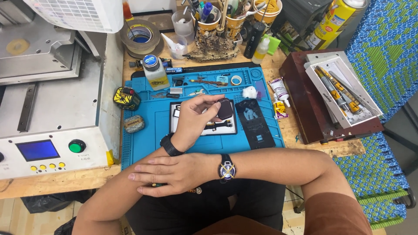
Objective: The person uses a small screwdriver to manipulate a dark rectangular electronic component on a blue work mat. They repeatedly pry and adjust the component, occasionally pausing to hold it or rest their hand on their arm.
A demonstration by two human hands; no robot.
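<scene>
My left hand [194, 120] is raised over the blue work mat [143, 143] and pinches a small dark square part [225, 109] between thumb and fingers. A black band sits on that wrist. My right hand [167, 172], with a wristwatch [227, 169] on its arm, lies across my left forearm near the table's front edge. The two ends of a thin tool [198, 190] stick out from under its palm. Under the left hand lies a white panel [204, 129] with small dark parts. A black phone-shaped frame [254, 122] lies to its right.
A grey machine [52, 109] with a blue screen and a green button fills the left. Behind the mat are a bottle [154, 72], a tape roll [140, 37] and cups of tools [217, 21]. At the right stand a brown box [305, 100] holding a tool tray and a yellow spray can [335, 19].
</scene>
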